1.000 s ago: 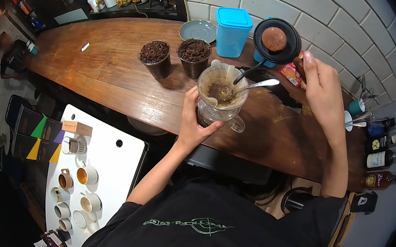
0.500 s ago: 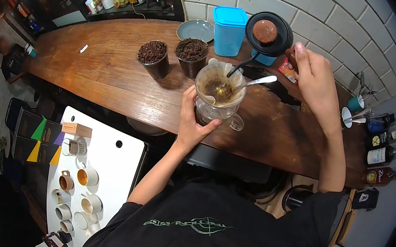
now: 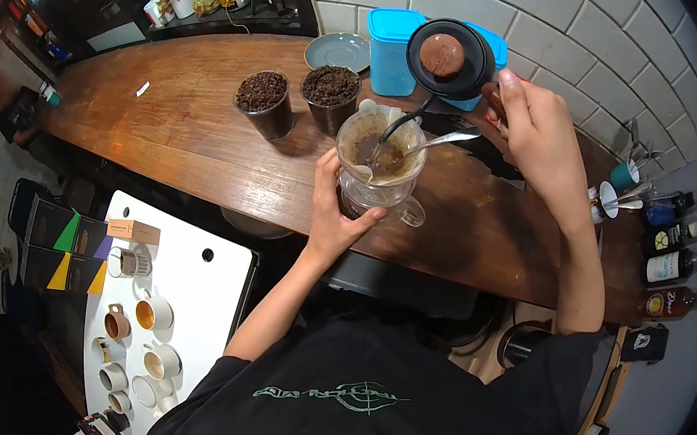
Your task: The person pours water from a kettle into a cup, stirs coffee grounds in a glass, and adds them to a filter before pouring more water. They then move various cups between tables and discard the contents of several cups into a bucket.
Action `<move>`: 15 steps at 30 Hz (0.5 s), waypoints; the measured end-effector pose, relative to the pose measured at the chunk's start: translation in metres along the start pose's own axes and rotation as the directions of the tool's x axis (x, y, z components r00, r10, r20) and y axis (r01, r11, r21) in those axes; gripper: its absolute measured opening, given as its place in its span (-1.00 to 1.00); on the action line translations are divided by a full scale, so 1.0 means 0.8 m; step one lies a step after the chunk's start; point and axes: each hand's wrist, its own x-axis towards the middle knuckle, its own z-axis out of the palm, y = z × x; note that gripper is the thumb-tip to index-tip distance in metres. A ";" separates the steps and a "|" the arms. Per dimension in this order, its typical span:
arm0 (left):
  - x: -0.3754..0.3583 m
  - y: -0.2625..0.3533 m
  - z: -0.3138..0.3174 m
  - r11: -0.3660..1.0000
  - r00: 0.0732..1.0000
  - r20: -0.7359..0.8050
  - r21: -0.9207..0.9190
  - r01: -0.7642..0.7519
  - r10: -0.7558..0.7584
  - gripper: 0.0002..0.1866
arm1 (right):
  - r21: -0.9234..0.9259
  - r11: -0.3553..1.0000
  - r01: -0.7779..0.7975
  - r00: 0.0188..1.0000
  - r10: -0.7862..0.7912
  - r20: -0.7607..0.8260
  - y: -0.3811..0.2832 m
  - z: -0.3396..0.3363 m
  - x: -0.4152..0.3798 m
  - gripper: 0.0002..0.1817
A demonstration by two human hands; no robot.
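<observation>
My right hand grips the handle of a black gooseneck kettle with a round brown lid knob. The kettle is tilted, and its thin spout reaches over a coffee dripper lined with a paper filter. Brown, wet coffee shows inside the filter, and a metal spoon rests in it with its handle over the rim. Below the dripper is a glass server with a clear handle. The fingers and thumb of my left hand are wrapped around the server's near left side.
Two cups of dark grounds stand left of the dripper. Behind are a grey plate and a blue-lidded container. Bottles line the right. Several mugs sit on a white table. A person is at the far left.
The kettle has moved left, bringing its spout tip further over the dripper's middle. The liquid in the filter looks wider. My left hand keeps its hold on the server.
</observation>
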 end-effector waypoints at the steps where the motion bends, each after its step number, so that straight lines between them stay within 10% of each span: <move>1: 0.001 0.001 0.000 1.000 1.000 0.000 0.002 -0.007 0.007 -0.02 | -0.048 0.999 -0.011 1.000 0.012 0.008 -0.003 -0.003 0.001 -0.44; 15: 0.001 0.000 -0.001 0.998 0.999 -0.014 0.043 -0.041 0.042 0.01 | -0.026 0.997 -0.067 0.998 0.068 0.013 0.001 -0.008 -0.005 -0.43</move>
